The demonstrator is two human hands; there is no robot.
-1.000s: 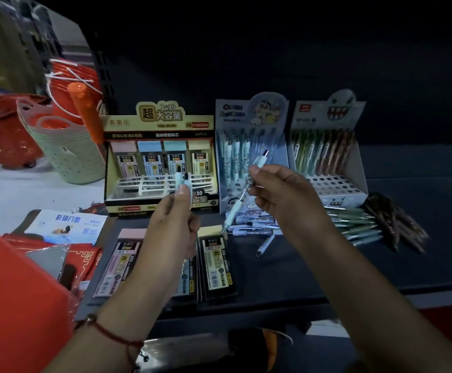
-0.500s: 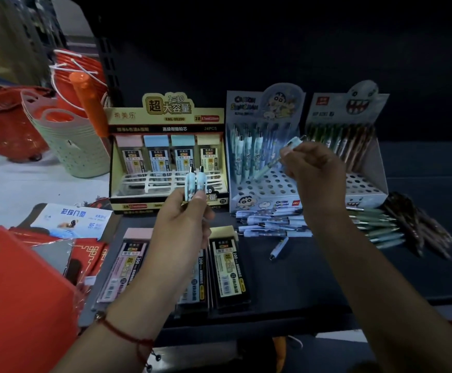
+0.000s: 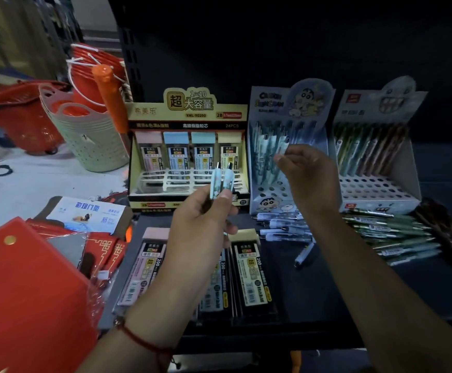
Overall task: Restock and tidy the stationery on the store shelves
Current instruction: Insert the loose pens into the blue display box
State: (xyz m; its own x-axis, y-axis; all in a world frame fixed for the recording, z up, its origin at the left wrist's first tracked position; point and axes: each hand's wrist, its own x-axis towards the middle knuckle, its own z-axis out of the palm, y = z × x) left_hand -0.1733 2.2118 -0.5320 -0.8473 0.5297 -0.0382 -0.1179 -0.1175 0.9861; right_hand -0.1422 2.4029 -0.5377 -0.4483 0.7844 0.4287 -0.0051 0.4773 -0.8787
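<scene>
Two pens in my left hand, one at the display in my right.

My left hand (image 3: pixel 206 219) grips two pale-blue pens (image 3: pixel 221 180) upright before the lead-refill box (image 3: pixel 188 152), marked "2B", "24PCS", "XML 90200". My right hand (image 3: pixel 309 179) pinches one pen (image 3: pixel 282 146) at the cartoon pen display (image 3: pixel 289 157).

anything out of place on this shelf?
Yes. Loose pens lie heaped on the shelf before the cartoon display box, whose front holes are empty. Green pens lie piled beside them.
</scene>
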